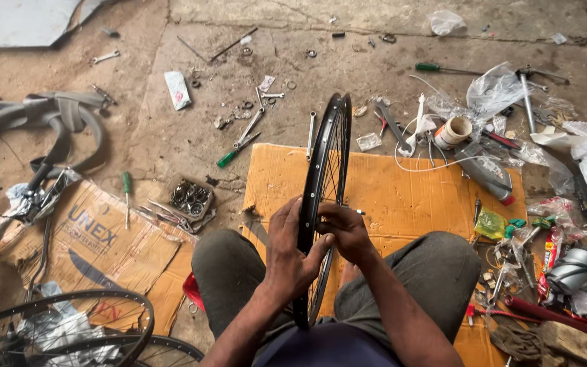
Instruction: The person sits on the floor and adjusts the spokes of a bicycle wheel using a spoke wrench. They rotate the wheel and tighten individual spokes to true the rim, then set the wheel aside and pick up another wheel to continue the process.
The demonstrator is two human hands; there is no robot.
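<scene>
Black rim (322,178) stands upright between the knees, over the cardboard (402,197), so its spokes face inward; left hand (292,251) grips its edge, right hand (345,231) pinches a spoke fitting

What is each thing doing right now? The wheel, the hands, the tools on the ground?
Wheel rim: upright, held between the knees.
Left hand: gripping the rim.
Right hand: fingers at the spokes.
Green-handled pliers: lying flat, untouched.
Tape roll: lying on its side.
Cardboard sheet: flat under the wheel.
</scene>
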